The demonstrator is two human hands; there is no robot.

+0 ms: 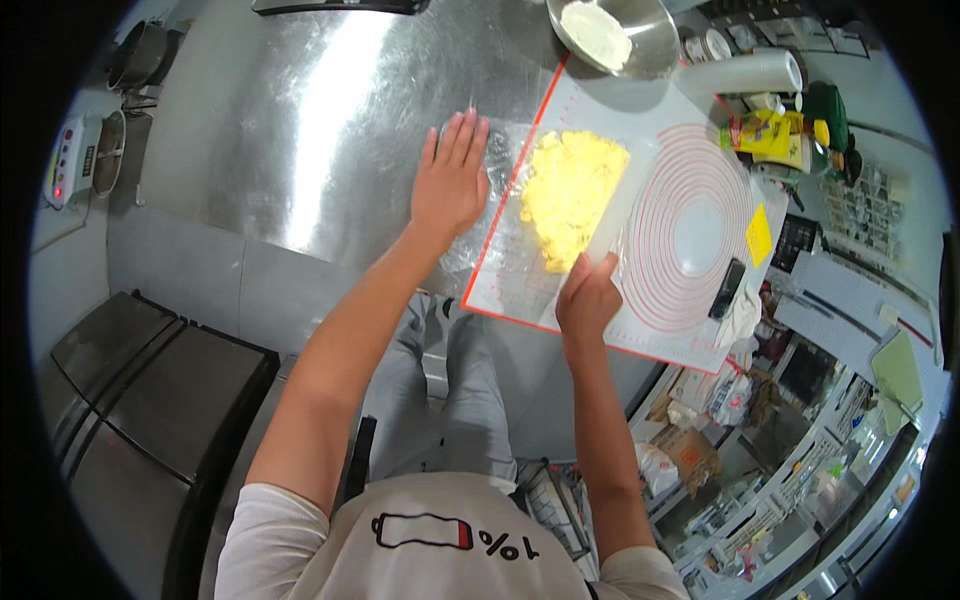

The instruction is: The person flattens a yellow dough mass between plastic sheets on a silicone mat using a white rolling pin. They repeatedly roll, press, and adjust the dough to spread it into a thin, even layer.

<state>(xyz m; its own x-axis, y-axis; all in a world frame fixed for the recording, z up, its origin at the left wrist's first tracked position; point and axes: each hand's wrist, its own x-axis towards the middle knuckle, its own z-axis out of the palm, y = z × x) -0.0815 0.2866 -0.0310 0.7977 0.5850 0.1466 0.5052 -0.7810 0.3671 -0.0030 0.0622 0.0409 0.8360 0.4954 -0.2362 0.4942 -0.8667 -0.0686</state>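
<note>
A slab of crumbly yellow dough [574,191] lies on clear plastic film [502,154] spread over a white silicone baking mat [675,341] with a red border. Along the dough's straight right edge runs a pale, flat, translucent strip [616,214]; whether it is a scraper or folded plastic cannot be told. My right hand [590,296] grips the near end of this strip, close to the dough's lower tip. To the left of the mat, my left hand [452,172] rests palm down, fingers nearly straight, on the film's edge over the stainless steel table [247,150].
Beyond the mat stands a metal bowl [652,41] holding pale powder. A roll of plastic film [742,73] and a yellow pouch [761,133] line the right side. A black phone-like object [727,289] and a white cloth [741,319] lie on the mat's right edge.
</note>
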